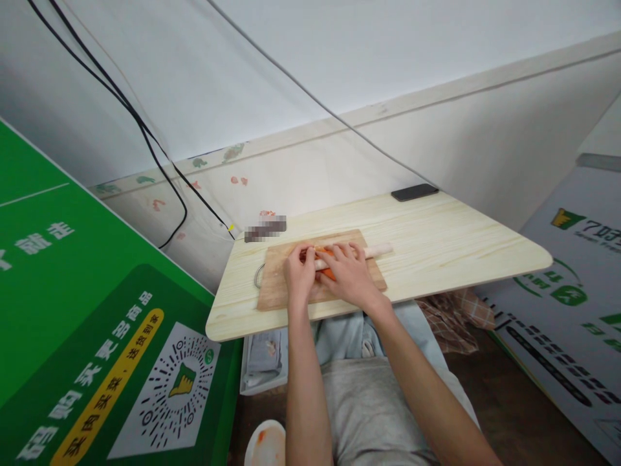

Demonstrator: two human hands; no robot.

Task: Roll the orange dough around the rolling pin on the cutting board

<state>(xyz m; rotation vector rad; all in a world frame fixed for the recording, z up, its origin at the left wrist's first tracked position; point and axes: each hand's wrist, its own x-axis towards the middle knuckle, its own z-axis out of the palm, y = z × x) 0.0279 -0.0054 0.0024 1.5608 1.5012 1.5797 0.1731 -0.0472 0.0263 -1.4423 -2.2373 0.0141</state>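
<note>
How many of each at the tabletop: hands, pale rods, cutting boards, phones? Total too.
Hands: 2 (left hand, right hand)
Pale rod: 1
Cutting board: 1
Phone: 1
Total: 5
</note>
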